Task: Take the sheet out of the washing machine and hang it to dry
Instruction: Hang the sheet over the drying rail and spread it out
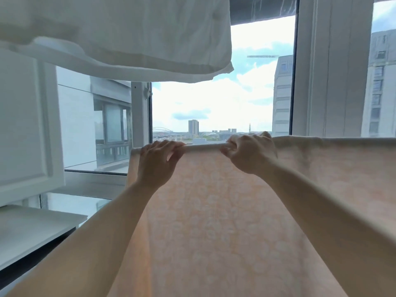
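Peach cloth with a pale flower print fills the lower half of your view: that's the sheet [214, 211], draped over what looks like a rail or line hidden in the fold, its top edge running from about 9 o'clock out past 3 o'clock. Your left hand [157, 161] pinches the fold near the sheet's left end, fingers curled over the top. Your right hand [249, 154] has its grip closed on the same fold just beside it, knuckles bunched around the cloth.

Watch the balance now. Both hands sit close together near the left end, so a hard tug could drag the wet cloth sideways and bunch it, or slide it off the end. Let go too early and an uneven drape may creep down on its heavier side. At 12 o'clock a white cloth [128, 39] hangs overhead, apart from the sheet; lift high and you could brush it. The window [214, 103] behind shows sky and towers.

No brand, label or writing is readable anywhere.
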